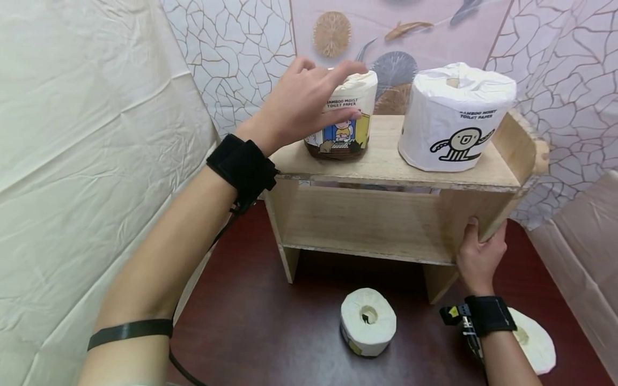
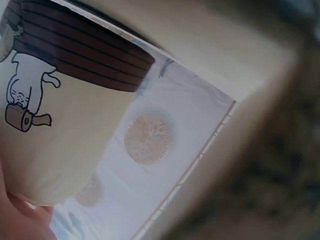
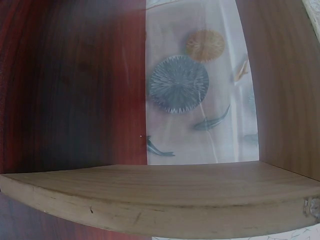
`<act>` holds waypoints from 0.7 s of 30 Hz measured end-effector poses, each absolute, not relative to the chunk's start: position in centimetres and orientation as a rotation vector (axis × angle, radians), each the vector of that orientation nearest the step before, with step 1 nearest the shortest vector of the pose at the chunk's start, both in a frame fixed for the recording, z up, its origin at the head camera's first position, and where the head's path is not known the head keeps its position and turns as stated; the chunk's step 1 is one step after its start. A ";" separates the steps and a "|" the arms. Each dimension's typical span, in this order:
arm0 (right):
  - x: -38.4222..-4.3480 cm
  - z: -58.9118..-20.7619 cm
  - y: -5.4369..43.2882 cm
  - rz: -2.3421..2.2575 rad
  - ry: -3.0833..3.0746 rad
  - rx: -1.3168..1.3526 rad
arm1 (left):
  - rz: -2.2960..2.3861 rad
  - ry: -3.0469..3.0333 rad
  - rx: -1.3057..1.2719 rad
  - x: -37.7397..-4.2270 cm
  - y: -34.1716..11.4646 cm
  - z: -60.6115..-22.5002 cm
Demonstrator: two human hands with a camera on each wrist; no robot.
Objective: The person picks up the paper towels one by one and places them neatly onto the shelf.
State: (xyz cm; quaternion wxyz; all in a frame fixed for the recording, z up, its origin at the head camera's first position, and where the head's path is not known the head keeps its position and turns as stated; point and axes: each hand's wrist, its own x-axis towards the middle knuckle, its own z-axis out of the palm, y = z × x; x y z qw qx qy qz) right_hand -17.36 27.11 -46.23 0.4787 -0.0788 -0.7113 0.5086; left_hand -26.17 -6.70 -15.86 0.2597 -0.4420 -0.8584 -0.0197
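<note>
In the head view my left hand [image 1: 301, 104] holds a wrapped toilet paper roll [image 1: 345, 145] at the left of the wooden shelf's top board, thumb across its printed front and fingers over its top. The left wrist view shows this roll's brown band and cat drawing [image 2: 32, 90], with part of the hand at the lower left. My right hand [image 1: 480, 257] grips the right side panel of the wooden shelf [image 1: 367, 220], thumb on the inner face. A second, white-wrapped toilet paper roll [image 1: 444, 128] stands upright at the right of the top board.
A smaller paper roll [image 1: 368, 327] stands on the dark red table [image 1: 260, 327] before the shelf. Another roll [image 1: 536, 343] lies partly hidden behind my right forearm. Pale cloth [image 1: 96, 161] hangs at the left, and patterned sheets [image 1: 227, 53] stand behind the shelf.
</note>
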 end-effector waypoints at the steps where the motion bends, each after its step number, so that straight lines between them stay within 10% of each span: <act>1: -17.4 -46.3 27.1 1.239 -1.733 -0.194 | -0.055 -2.310 -1.219 -26.2 -6.8 -15.9; 21: -17.5 -46.5 27.3 1.232 -1.739 -0.169 | -0.140 -2.231 -1.326 -26.8 -8.2 -17.0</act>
